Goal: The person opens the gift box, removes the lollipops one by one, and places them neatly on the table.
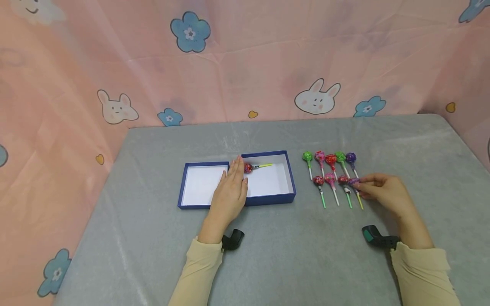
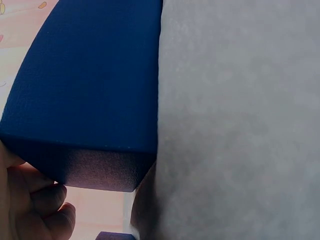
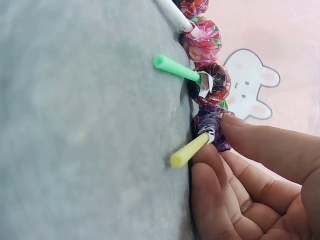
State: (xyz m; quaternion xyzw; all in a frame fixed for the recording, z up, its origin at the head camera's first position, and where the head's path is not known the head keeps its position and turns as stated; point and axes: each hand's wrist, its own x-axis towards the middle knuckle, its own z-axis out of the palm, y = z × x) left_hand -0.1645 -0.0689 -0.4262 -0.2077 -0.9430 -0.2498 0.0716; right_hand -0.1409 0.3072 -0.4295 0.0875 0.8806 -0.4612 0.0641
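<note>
Grey felt covers the table (image 1: 268, 255), and on it a person works with both hands. The right hand (image 1: 384, 193) has its fingers (image 3: 260, 145) pinched round the head of a purple lollipop (image 1: 353, 182) with a yellow stick, the last one at the right end of the near row; the right wrist view shows thumb and fingertips closing on the wrapper while the stick lies flat on the felt. Gripping the head rather than the thin stick looks like the surer hold.

Beside it lie the other lollipops (image 1: 330, 170), in two tidy rows with heads away from the person and sticks towards them, near one another but apart enough to take one at a time.

The left hand (image 1: 229, 191) rests flat across the blue box (image 1: 268, 199), fingers straight and relaxed, reaching over the near wall and the divider between the two white-floored halves. It holds nothing; it seems to steady the box so it does not slide. In the right half, just beyond its fingertips, a red lollipop (image 1: 249, 168) lies on its side, its yellow-green stick pointing right.

Pink cloth (image 1: 245, 63) printed with rabbits and blue flowers hangs behind and at the sides of the table.
</note>
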